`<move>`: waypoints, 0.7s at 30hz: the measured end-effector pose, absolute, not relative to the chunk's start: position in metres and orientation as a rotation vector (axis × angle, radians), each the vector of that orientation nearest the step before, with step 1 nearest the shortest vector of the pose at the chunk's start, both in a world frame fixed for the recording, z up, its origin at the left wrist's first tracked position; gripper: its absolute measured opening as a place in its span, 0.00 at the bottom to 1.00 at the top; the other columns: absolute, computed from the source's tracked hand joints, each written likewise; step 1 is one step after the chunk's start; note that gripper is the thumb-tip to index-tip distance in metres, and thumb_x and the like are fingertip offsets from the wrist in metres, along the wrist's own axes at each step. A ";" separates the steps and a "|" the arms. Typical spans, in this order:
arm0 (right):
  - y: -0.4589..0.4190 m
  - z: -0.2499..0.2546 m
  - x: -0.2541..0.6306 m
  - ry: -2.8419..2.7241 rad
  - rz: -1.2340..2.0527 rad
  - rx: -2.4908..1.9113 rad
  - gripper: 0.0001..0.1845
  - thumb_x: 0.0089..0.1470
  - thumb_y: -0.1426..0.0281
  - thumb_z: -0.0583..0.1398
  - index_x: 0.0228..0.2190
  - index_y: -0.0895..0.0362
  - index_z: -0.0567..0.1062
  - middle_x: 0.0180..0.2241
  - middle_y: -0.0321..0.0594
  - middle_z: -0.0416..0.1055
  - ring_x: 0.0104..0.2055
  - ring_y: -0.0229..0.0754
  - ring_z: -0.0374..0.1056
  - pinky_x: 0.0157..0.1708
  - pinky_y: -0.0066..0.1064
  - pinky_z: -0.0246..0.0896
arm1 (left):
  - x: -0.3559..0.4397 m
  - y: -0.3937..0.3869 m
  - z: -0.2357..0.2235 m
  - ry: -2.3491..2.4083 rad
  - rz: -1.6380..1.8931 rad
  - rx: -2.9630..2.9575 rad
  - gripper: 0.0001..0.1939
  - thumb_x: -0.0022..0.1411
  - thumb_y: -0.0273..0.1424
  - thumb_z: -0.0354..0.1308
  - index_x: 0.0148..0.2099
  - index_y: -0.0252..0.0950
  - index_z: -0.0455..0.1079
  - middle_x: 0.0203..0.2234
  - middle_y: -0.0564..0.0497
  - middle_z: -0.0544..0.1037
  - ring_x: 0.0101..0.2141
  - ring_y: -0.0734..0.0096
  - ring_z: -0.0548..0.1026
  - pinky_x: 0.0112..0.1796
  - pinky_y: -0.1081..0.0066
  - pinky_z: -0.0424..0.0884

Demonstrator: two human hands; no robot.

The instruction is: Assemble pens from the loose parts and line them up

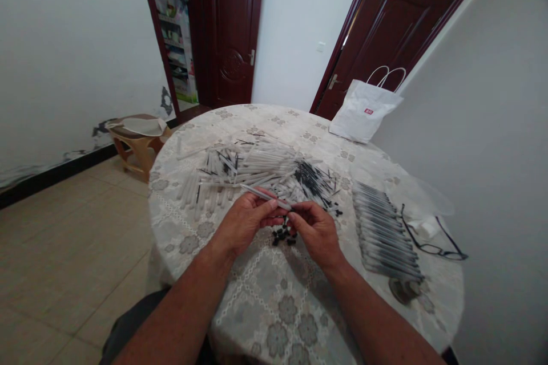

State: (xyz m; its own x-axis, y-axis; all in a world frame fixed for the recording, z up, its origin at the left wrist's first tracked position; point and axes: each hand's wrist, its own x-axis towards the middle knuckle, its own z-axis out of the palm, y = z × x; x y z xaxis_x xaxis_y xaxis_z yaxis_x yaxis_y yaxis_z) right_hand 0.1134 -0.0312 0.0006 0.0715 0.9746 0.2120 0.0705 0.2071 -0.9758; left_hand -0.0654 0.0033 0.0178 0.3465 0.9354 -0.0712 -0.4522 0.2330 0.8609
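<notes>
At frame centre, we see the left hand (247, 217) gripping a tube (259, 193), perhaps for steadiness; the right hand (317, 232) pinches its end.

Whitish tube (257, 192); black pieces (281, 234); pale tablecloth (244, 308), grey flower pattern

A tube pile (268, 164) blocks the way ahead; caps (281, 235) lie between the left hand (248, 214) and right hand (317, 231). Rightward, a tube row (383, 231) and 1 pair of glasses (443, 254) obstruct. Near cloth (278, 302) leaves passage.
</notes>
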 end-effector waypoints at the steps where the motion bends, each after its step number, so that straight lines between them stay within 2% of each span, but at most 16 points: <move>1: -0.031 0.000 0.114 -1.300 0.944 -1.139 0.10 0.56 0.63 0.67 0.38 0.54 0.76 0.29 0.34 0.77 0.27 0.38 0.72 0.27 0.28 0.69 | -0.065 0.003 0.017 0.689 1.062 0.877 0.15 0.59 0.33 0.70 0.43 0.35 0.69 0.37 0.44 0.83 0.38 0.61 0.83 0.39 0.65 0.81; 6: -0.031 -0.003 0.119 -1.374 0.773 -1.198 0.09 0.57 0.64 0.67 0.39 0.53 0.77 0.31 0.35 0.77 0.29 0.38 0.73 0.31 0.29 0.70 | -0.064 0.004 0.016 0.717 1.048 0.933 0.14 0.59 0.34 0.70 0.42 0.34 0.70 0.35 0.45 0.83 0.38 0.61 0.83 0.40 0.64 0.81; 13: -0.032 -0.002 0.122 -1.469 0.747 -1.265 0.12 0.61 0.58 0.63 0.40 0.54 0.77 0.28 0.36 0.77 0.27 0.40 0.72 0.29 0.30 0.67 | -0.066 0.003 0.022 0.724 1.047 0.922 0.15 0.56 0.35 0.71 0.40 0.33 0.71 0.33 0.44 0.83 0.36 0.60 0.83 0.39 0.63 0.81; 15: -0.033 -0.001 0.122 -1.525 0.734 -1.277 0.14 0.65 0.57 0.60 0.36 0.54 0.76 0.25 0.35 0.74 0.24 0.39 0.69 0.26 0.29 0.63 | -0.066 0.002 0.023 0.717 1.039 0.918 0.15 0.56 0.35 0.72 0.40 0.33 0.72 0.33 0.44 0.83 0.36 0.61 0.83 0.39 0.63 0.80; 18: -0.035 -0.001 0.121 -1.576 0.699 -1.288 0.22 0.68 0.55 0.54 0.27 0.55 0.73 0.22 0.34 0.70 0.23 0.37 0.65 0.25 0.29 0.58 | -0.066 0.001 0.023 0.708 1.025 0.919 0.15 0.56 0.35 0.72 0.39 0.33 0.72 0.33 0.44 0.83 0.35 0.61 0.83 0.38 0.64 0.80; 21: -0.037 -0.002 0.121 -1.548 0.761 -1.280 0.26 0.70 0.53 0.49 0.27 0.55 0.72 0.22 0.35 0.69 0.23 0.38 0.64 0.25 0.30 0.56 | -0.065 0.001 0.023 0.699 1.019 0.923 0.15 0.56 0.35 0.71 0.39 0.33 0.72 0.33 0.44 0.83 0.35 0.61 0.83 0.38 0.65 0.80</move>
State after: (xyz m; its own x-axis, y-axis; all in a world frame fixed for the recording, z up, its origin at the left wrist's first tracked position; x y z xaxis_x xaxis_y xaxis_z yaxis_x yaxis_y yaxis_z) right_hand 0.1211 -0.0367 -0.0024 0.0030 0.9607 0.2774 0.3672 0.2570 -0.8939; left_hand -0.0651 0.0013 0.0227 0.3765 0.9239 -0.0687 -0.3968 0.2278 0.8892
